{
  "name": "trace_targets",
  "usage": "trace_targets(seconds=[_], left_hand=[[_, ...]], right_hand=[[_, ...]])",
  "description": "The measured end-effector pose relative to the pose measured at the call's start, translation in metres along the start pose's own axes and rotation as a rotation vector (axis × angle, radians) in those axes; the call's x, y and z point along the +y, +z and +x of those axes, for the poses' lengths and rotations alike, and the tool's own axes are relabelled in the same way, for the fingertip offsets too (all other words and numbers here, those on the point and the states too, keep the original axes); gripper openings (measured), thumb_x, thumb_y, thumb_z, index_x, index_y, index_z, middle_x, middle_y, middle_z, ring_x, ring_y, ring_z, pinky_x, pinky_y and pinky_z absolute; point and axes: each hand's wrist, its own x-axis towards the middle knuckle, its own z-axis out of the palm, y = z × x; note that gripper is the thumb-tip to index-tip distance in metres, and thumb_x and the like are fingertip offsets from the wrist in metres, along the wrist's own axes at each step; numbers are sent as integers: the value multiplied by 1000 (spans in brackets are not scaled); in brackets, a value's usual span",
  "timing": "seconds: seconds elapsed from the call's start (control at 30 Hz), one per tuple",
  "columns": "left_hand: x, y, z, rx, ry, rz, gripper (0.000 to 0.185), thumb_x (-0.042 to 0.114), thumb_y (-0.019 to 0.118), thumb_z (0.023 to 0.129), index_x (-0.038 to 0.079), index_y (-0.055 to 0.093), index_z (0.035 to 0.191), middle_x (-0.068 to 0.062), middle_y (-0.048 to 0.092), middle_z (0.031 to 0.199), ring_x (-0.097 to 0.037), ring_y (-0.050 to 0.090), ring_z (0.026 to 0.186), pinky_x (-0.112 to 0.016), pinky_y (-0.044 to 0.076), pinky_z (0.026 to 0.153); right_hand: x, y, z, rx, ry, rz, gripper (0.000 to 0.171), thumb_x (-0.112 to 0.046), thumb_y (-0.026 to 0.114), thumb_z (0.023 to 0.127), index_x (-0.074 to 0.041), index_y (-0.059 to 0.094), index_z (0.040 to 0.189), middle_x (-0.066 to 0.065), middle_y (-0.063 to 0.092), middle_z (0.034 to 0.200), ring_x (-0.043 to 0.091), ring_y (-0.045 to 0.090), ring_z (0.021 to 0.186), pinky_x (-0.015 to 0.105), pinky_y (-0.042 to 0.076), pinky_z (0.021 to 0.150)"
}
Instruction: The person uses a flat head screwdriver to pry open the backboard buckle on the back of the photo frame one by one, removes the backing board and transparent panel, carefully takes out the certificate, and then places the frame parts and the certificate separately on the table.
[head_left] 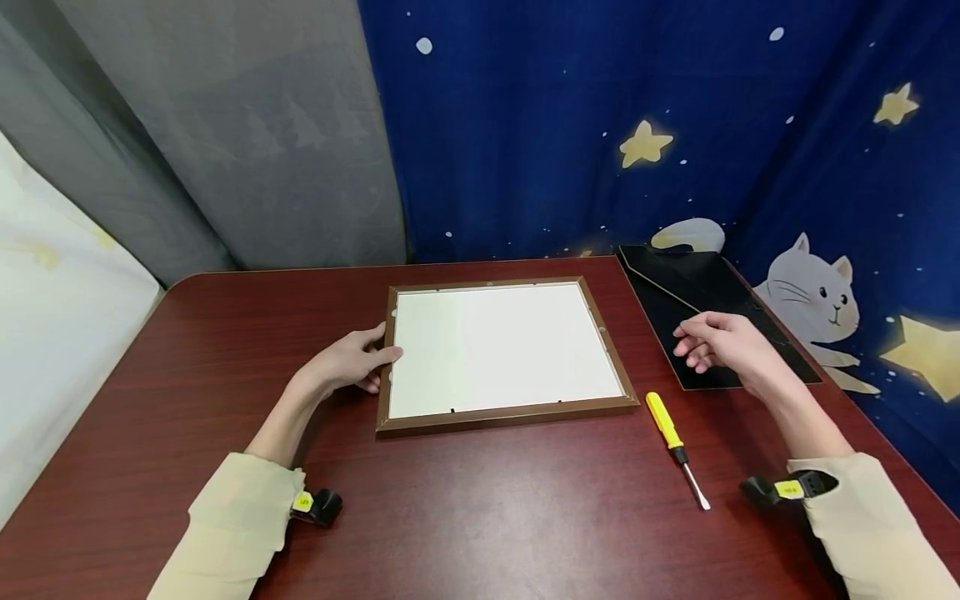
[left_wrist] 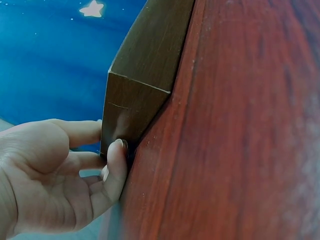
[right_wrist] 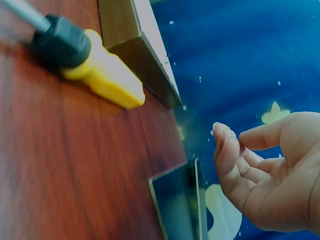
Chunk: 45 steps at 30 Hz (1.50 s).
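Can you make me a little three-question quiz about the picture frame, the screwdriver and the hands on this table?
1. True or false: the left hand touches the brown wooden picture frame.
2. What lies nearest the frame's lower right corner? A) yellow-handled screwdriver B) black backing board C) a red cup
3. What does the right hand hold?

Key
1. True: its fingers rest against the frame's left edge.
2. A.
3. Nothing; it hangs with loosely curled fingers over the black board on the dark red wooden table.
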Motion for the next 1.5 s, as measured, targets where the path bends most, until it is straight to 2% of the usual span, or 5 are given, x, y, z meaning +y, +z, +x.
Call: trace_targets(seconds=[0.6, 0.87, 1.03, 1.2, 1.5], left_hand=[[3, -8, -9, -45, 25, -4, 82, 21, 65, 101, -10, 13, 156, -10, 58, 75, -15, 61, 63, -29, 57, 64], [4, -15, -16, -37, 63, 44, 82, 19, 74, 94, -14, 27, 152, -7, 60, 74, -17, 64, 69, -31, 59, 68], [1, -15, -14, -9, 93, 45, 87, 22, 72, 95, -9, 18, 157, -13, 60, 89, -20, 64, 73, -34, 59, 70], [-3, -13, -9, 8, 108, 75, 95, 24, 73, 95, 1, 9, 161, -15, 50, 99, -22, 63, 70, -35, 57, 73], [-5, -12, -7, -17, 151, 127, 100, 23, 75, 94, -4, 5, 159, -13, 46, 96, -22, 63, 65, -36, 57, 73]], right_hand=[[-36, 44, 35, -57, -160, -53, 36, -18, 54, 106, 8, 50, 130, 28, 62, 111, 21, 63, 78, 26, 57, 70], [-40, 58, 56, -85, -189, -128, 36, -17, 56, 105, 2, 54, 136, 27, 61, 114, 27, 63, 84, 29, 58, 72], [-40, 67, 65, -95, -200, -215, 37, -16, 60, 103, -2, 56, 137, 23, 64, 110, 29, 62, 85, 31, 57, 73], [-41, 73, 69, -136, -192, -299, 47, -21, 65, 100, -1, 54, 142, 21, 64, 110, 28, 61, 86, 35, 56, 76], [-39, 70, 75, -302, -233, -400, 80, -25, 77, 92, 4, 34, 154, 13, 50, 93, 23, 52, 72, 32, 48, 65]])
